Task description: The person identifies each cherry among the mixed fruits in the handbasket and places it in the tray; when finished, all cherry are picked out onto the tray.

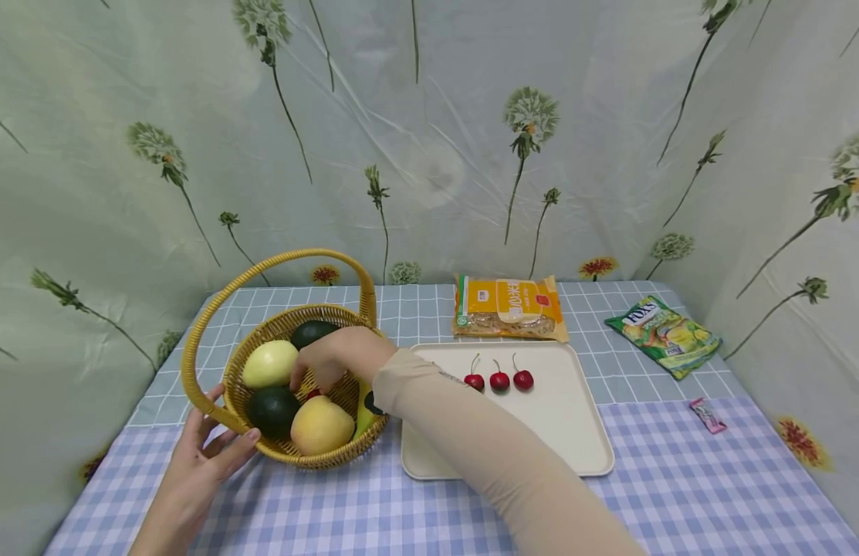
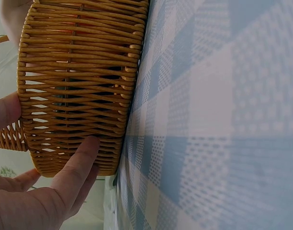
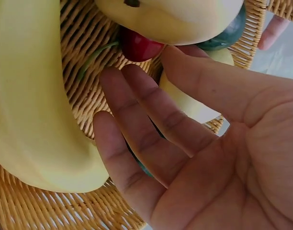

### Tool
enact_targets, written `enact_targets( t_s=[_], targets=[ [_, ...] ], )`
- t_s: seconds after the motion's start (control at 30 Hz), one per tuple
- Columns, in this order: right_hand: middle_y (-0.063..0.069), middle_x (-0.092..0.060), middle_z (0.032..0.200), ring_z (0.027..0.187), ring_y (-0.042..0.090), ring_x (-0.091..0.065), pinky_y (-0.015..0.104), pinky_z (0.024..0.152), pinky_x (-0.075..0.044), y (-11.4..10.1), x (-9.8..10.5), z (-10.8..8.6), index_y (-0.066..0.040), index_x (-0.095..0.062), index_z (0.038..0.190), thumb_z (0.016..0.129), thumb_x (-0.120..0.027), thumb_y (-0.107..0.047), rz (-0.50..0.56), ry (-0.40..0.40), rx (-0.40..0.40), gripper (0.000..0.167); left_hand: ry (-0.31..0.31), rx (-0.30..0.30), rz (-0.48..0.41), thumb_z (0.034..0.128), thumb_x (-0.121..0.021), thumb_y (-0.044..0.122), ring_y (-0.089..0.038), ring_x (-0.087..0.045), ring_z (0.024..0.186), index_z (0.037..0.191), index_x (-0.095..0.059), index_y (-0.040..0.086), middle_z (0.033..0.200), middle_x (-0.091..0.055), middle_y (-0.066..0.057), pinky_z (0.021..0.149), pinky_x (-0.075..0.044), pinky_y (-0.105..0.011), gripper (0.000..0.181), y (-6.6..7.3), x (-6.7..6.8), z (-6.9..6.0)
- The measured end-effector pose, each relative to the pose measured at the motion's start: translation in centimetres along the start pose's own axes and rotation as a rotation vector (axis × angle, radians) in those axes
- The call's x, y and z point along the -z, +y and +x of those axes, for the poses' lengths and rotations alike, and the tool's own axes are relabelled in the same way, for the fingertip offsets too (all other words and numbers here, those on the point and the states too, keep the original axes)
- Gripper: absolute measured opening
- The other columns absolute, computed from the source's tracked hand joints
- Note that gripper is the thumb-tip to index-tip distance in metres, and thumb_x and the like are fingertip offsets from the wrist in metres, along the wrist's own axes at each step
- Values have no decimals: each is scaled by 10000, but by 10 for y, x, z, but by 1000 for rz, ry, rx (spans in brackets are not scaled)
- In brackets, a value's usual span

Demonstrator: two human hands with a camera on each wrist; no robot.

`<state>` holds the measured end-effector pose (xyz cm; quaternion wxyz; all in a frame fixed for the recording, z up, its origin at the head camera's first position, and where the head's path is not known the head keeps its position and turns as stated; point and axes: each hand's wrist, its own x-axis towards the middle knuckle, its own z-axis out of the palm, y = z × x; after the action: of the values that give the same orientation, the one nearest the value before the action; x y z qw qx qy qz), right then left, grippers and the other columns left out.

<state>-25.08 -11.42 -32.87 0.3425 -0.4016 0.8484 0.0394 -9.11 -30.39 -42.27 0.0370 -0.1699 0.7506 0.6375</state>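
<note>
A round wicker basket (image 1: pixel 311 463) with an arched handle holds several fruits. My left hand (image 1: pixel 200 455) rests against its near left side with the fingers spread, fingertips (image 2: pixel 91 143) touching the outer wall near the handle's foot. Inside the basket, my right hand (image 1: pixel 332 359) reaches down with relaxed fingers. In the right wrist view, a red cherry (image 3: pixel 139 47) with a green stem lies beside the thumb tip, under a peach (image 1: pixel 322 426). A banana (image 3: pixel 41 105) curves along the other side. The index fingertip is mostly hidden behind the thumb.
A cream tray (image 1: pixel 540 432) to the basket's right bears three cherries (image 1: pixel 499 381) in a row. Behind it lies an orange food packet (image 1: pixel 510 306). A green candy bag (image 1: pixel 665 333) and a small pink wrapped sweet (image 1: pixel 708 415) are farther right.
</note>
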Motion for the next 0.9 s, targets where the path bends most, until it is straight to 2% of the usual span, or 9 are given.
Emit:
enact_targets(
  t_s=[0.17,0.33,0.5,0.6,0.73,0.83,0.9],
  targets=[
    [-232,-473,1575,1268,43,-399,189,1004,-368,0,-2,5,-509,-611,1471,1073,-560,-106,-28,-31,-3,569,2,6,5,999,-770,102,156,-571,1028,1740,-16,308,1719,-144,-216,837,-603,-169,1077,-1,0,0],
    [-191,-556,1409,1188,78,-437,203,883,-384,2,-4,8,-476,-647,1450,1070,-542,-67,-10,-42,7,567,7,0,1,993,-775,92,155,-569,1033,1741,-22,314,1710,-156,-196,837,-605,-167,1085,-2,0,0],
    [-159,-577,1285,1094,97,-472,212,799,-414,3,-5,10,-443,-707,1376,1058,-579,-57,30,-37,-10,516,14,-20,-5,986,-779,77,143,-582,1040,1741,-39,309,1672,-201,-171,833,-611,-173,1082,-3,1,0],
    [-153,-586,1181,978,79,-489,204,726,-418,4,-6,11,-383,-745,1273,1038,-609,-40,38,-28,-8,437,21,-26,-12,985,-779,76,136,-589,1043,1740,-53,306,1638,-238,-149,829,-613,-176,1073,-4,1,0],
    [-84,-555,908,730,80,-455,202,597,-374,8,-8,14,-279,-718,1080,1022,-618,-8,81,-37,6,296,21,-33,-16,986,-776,70,130,-596,1043,1740,-59,292,1617,-257,-134,827,-613,-178,1064,-4,1,-1],
    [-74,-572,829,681,76,-513,199,590,-407,10,-8,14,-262,-689,1005,1020,-661,-63,147,-49,1,202,11,-26,-5,991,-776,87,139,-589,1043,1740,-43,294,1654,-228,-162,831,-607,-171,1069,-3,0,-1],
    [-78,-626,867,739,81,-598,209,640,-475,12,-7,13,-268,-693,989,1019,-688,-114,193,-51,-6,157,6,-17,8,996,-775,108,149,-581,1038,1740,-26,295,1689,-194,-189,831,-600,-164,1072,-2,0,-1]
  ],
)
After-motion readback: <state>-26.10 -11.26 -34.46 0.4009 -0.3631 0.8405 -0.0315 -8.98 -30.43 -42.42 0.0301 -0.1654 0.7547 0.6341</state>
